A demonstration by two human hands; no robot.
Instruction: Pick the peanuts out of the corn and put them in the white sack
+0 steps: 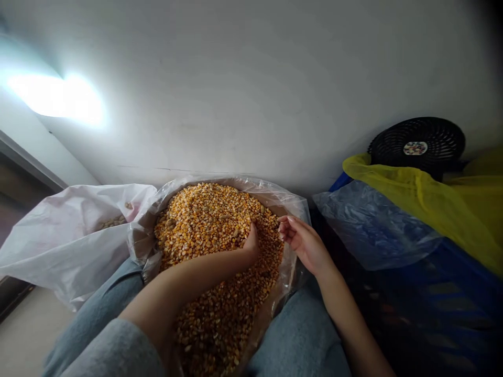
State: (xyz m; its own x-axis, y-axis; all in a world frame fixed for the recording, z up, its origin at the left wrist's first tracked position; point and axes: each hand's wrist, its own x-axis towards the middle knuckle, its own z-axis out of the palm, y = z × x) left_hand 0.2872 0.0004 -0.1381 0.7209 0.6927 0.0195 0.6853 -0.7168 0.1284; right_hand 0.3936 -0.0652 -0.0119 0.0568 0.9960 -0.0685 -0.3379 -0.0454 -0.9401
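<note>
A clear plastic bag [293, 209] sits between my knees, filled with dried yellow corn kernels [208, 220] mixed with some paler bits. My left hand [250, 246] is pushed into the kernels, its fingers buried and hidden. My right hand [302, 243] hangs just above the bag's right rim, fingers slightly curled and apart, holding nothing. It is close to the kernels, and I cannot tell whether it touches the plastic.
A white sack [66, 230] with a few kernels inside lies to the left of the bag. On the right are a blue plastic sheet [373, 225], a yellow cloth [424, 193] and a black round fan [416, 144]. A white wall [251, 94] stands behind.
</note>
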